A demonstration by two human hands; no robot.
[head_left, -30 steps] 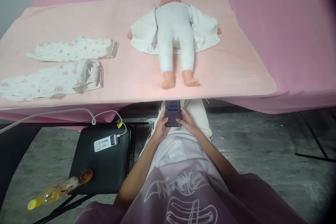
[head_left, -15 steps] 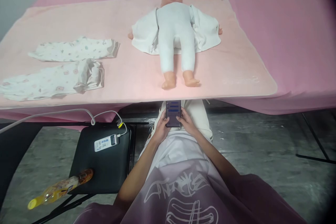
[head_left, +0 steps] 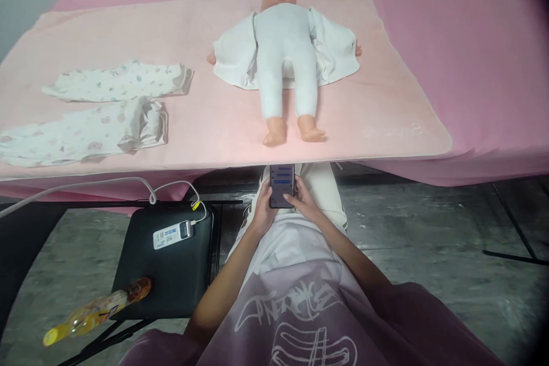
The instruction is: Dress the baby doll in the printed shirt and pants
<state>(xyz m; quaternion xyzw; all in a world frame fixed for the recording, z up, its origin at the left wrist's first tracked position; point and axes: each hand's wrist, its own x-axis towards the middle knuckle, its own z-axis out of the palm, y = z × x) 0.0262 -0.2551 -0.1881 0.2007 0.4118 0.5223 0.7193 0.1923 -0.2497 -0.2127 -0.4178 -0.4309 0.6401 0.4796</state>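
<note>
A dark smartphone (head_left: pixel 282 187) with message bubbles on its lit screen is held over my lap, its top end reaching the table's front edge. My left hand (head_left: pixel 263 209) grips the phone's left side. On the other side my right hand (head_left: pixel 305 201) holds it too, the thumb over the lower screen. Beyond the phone, a baby doll (head_left: pixel 286 51) lies on its back with its feet toward me. White cloth, an open garment (head_left: pixel 235 54), spreads under its back and covers its arms, leaving the small hands showing.
Two printed baby garments (head_left: pixel 120 81) (head_left: pixel 86 131) lie on the pale pink mat (head_left: pixel 193 126) at left. A bright pink cloth (head_left: pixel 480 68) covers the table. On a black stool (head_left: pixel 171 280) at lower left are a white power bank (head_left: pixel 174 234) with a cable and a yellow-capped bottle (head_left: pixel 98 311).
My right thumb has shifted a little left and down across the phone's screen. Both hands keep hold of the phone, and the doll and clothes lie as before.
</note>
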